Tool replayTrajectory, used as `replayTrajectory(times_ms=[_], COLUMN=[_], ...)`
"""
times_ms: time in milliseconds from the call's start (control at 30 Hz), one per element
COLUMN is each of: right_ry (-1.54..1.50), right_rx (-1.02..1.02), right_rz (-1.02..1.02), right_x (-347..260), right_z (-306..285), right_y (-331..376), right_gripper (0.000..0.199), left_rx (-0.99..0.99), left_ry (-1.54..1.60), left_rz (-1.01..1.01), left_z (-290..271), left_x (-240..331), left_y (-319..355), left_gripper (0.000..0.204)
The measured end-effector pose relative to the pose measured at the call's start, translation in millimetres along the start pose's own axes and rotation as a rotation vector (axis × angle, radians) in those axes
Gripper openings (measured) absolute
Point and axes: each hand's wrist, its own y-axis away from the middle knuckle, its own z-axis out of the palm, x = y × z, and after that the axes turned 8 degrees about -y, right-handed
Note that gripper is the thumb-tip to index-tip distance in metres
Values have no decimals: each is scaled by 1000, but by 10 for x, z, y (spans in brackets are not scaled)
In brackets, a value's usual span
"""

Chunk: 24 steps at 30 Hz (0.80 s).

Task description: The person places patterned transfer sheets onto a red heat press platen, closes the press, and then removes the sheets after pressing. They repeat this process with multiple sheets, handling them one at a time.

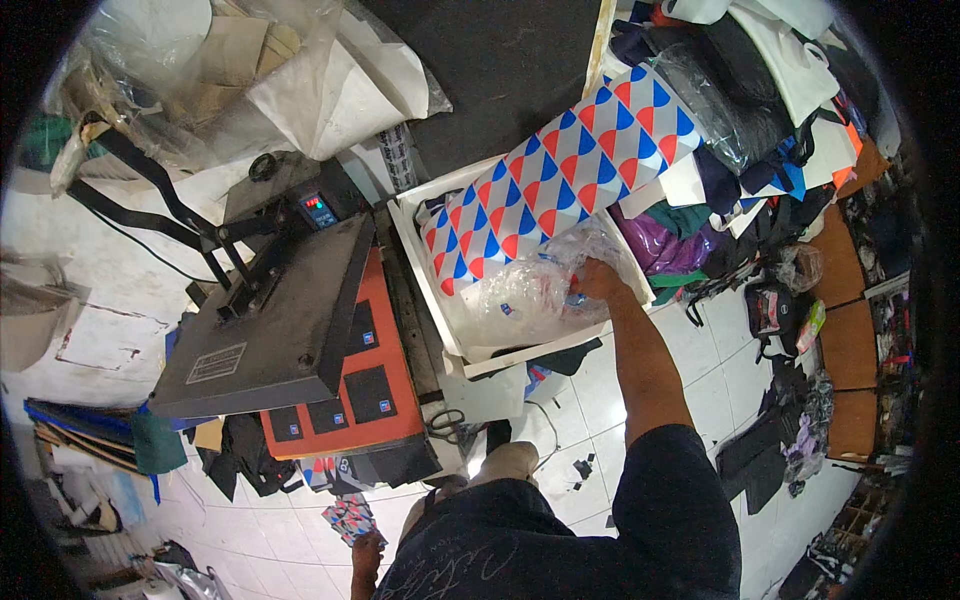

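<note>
Inside the white tray [440, 300], right hand [597, 280] has its fingers closed on a clear plastic bag [535, 290] just below the red-blue-white patterned roll [565, 165]; bag looks light, limp, slippery and crinkly, so pinch a gathered edge, not the flat face. Left hand [366, 552] low by the floor, fingers gripping a small patterned piece [350, 520]. Heat press [270, 320]: grey rectangular plate label on the top platen, black squares with small blue tags on the orange bed [385, 345]

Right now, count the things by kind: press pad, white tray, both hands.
Black patches on orange pad: 4
Patterned roll in white tray: 1
Clear bag, right hand gripping: 1
Patterned piece, left hand holding: 1
Total: 7
</note>
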Motion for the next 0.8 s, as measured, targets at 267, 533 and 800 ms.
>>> replayTrajectory(times_ms=[267,533,800], right_ry=[44,258,240], right_rx=[-139,-301,-112], right_rz=[-1,142,-6], right_x=[-182,-551,-491], right_z=[-78,-147,-98], right_y=[-43,130,170], right_gripper=[69,59,50], left_rx=[81,64,84], left_ry=[-68,-79,-20], left_rz=[-123,-204,-130], left_z=[-44,13,18], left_x=[283,200,271], left_y=[161,122,161], left_gripper=[35,39,37])
